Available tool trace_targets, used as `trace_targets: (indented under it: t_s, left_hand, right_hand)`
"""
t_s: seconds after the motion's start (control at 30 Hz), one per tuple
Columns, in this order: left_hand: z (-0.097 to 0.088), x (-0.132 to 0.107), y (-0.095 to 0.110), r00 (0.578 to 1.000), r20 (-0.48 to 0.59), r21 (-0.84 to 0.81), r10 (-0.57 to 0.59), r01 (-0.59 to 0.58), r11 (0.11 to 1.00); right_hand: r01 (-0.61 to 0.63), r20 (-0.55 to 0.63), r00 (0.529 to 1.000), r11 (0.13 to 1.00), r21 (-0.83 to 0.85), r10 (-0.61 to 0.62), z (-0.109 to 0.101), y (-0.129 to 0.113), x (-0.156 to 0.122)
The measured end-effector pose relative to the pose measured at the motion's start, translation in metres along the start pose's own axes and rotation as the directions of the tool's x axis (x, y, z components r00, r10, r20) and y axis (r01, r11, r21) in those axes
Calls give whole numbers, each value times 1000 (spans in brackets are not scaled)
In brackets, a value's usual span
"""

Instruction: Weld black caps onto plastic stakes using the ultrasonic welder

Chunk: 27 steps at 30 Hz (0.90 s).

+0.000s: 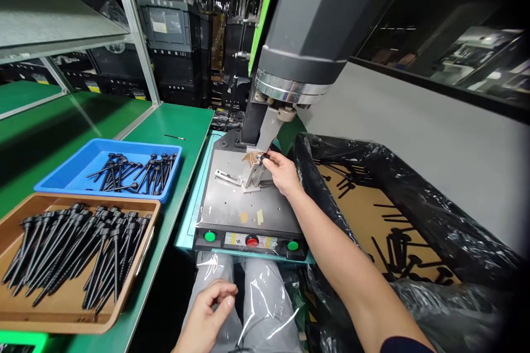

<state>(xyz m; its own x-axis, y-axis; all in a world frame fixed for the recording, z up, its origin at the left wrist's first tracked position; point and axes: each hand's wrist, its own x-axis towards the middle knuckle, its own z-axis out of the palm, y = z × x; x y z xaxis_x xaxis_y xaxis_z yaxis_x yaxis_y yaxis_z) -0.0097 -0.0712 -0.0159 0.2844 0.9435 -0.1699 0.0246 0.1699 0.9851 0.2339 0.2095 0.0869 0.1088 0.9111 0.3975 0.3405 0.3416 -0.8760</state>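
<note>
My right hand [282, 172] reaches to the metal fixture [253, 172] under the press horn [271, 127] of a grey welding machine. Its fingers pinch a small black part [265, 158] at the fixture. My left hand [209, 311] rests low over my lap, fingers curled loosely, with nothing visible in it. The machine's steel base plate [244, 204] carries two green buttons [210, 236] and a red one [252, 240] on its front edge.
A brown tray [25, 309] of several long black screw-like parts lies at the left on the green bench [174, 121]. Behind it is a blue tray [78, 168] with more. A cardboard box lined with black plastic [414, 198] at the right holds scattered black parts.
</note>
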Motion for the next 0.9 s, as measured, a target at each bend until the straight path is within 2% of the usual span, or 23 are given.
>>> trace_targets:
  t_s: [0.2,0.37,0.5,0.67,0.77,0.9]
  left_hand:
    - [1,-3,-6,992,112,7,66,-67,998]
    - [1,-5,-8,993,101,15,64,-66,998]
    - [2,-4,-8,993,93,35,68,-71,997]
    - [4,-4,3,996,86,64,31,-37,997]
    - [-3,-3,11,998,45,121,34,-39,992]
    - [-26,8,20,989,-141,155,41,-19,988]
  right_hand:
    - [-65,39,997,998,17,65,11,-3,14]
    - [-294,135,953,940,171,273,14,-10,23]
    - [-333,75,943,931,148,326,22,-8,22]
    - [-336,25,942,936,103,335,32,-5,21]
    - [-331,24,944,942,57,330,25,-5,17]
    - [-348,-18,937,934,-81,348,-7,4,1]
